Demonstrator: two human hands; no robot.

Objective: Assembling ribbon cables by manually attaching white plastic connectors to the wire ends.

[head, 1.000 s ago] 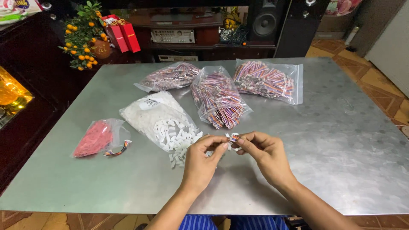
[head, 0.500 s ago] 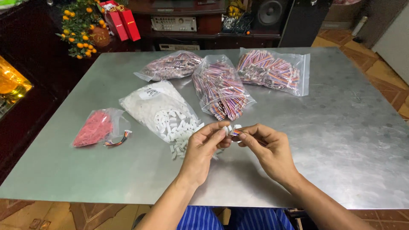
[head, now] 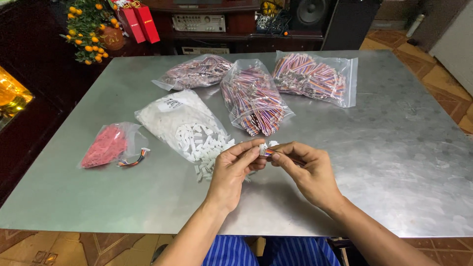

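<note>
My left hand [head: 235,167] pinches a small white plastic connector [head: 262,147] between thumb and fingers. Against it, my right hand [head: 305,170] holds a short bundle of coloured wires [head: 282,156], its end meeting the connector. Both hands hover just above the metal table [head: 404,162], near its front middle. Left of my hands lies an open bag of white connectors [head: 182,123], with several spilled out beside my left hand.
Three clear bags of coloured wire bundles lie at the back: left [head: 194,72], middle [head: 253,96], right [head: 311,77]. A bag of red parts [head: 106,145] with a finished wire piece [head: 134,159] sits at left. Dark cabinet, speaker and potted orange tree stand behind the table.
My hands have stayed together on the connector and wires, shifting only slightly in view as my head moved closer. Bags have not moved.
</note>
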